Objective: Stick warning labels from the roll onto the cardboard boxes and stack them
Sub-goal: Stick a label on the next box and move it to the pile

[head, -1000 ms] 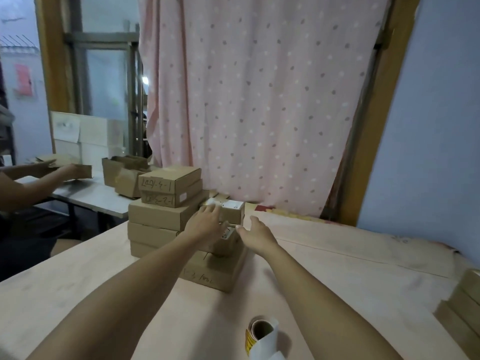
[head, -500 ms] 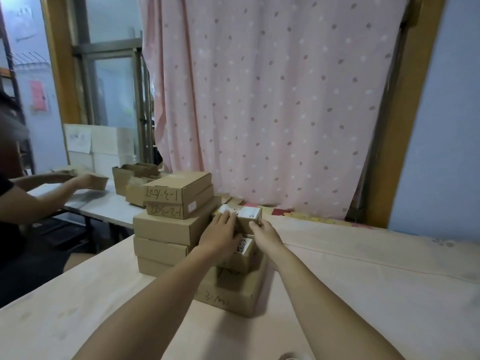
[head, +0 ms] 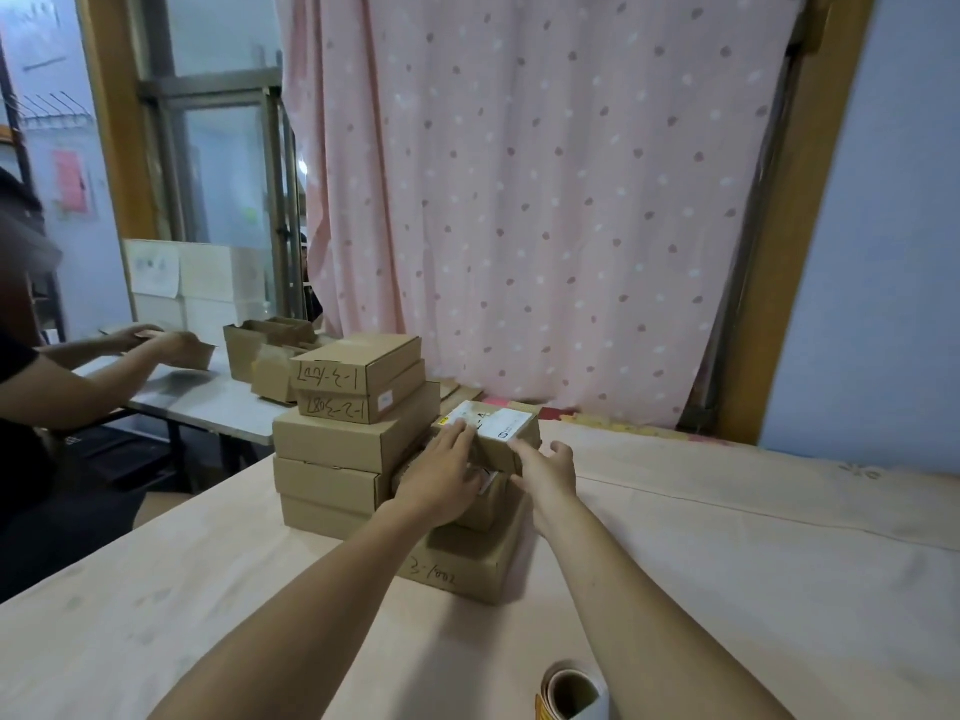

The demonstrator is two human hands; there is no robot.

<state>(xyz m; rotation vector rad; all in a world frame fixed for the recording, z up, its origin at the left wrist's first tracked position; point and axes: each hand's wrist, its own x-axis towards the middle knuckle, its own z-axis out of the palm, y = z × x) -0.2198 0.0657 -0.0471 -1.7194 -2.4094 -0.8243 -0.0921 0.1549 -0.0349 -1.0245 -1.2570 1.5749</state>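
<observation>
Status: stacking step by my read, not labelling. Small top box [head: 501, 433] sits on the right-hand stack, on another small box [head: 491, 511], which rests on the wide base box [head: 467, 561] marked in pen.

Left hand [head: 441, 480] lies flat, fingers straight, across the top box's near-left edge and lid, pressing. Right hand [head: 548, 472] is at the near-right corner, fingers bent in against the front face, thumb up and clear of the cardboard. Can't tell if that's a grip or just a nudge.

White sticker [head: 506, 423] is on the lid. Yellow sliver [head: 443, 421] shows at the lid's left edge, just beyond my left fingertips. Likely the warning label, too small to confirm.

Taller stack [head: 353, 444] stands left of this one, touching or just beside, can't tell which. Label roll [head: 574, 693] stands on the table [head: 208, 589] at the near edge, well apart from both hands, untouched. Second person [head: 78, 376] is busy with a box at the far-left table, no conflict.

Next move, my call:
- Square the top box on the one below and check it doesn't overhang on the right.
- Release both hands.
- Bring the right hand near for the roll. I also need an unlabelled box, and none is obvious on my table in this view.

Risk: small boxes on a narrow column, so a sideways shove could tip them off to the right.
</observation>
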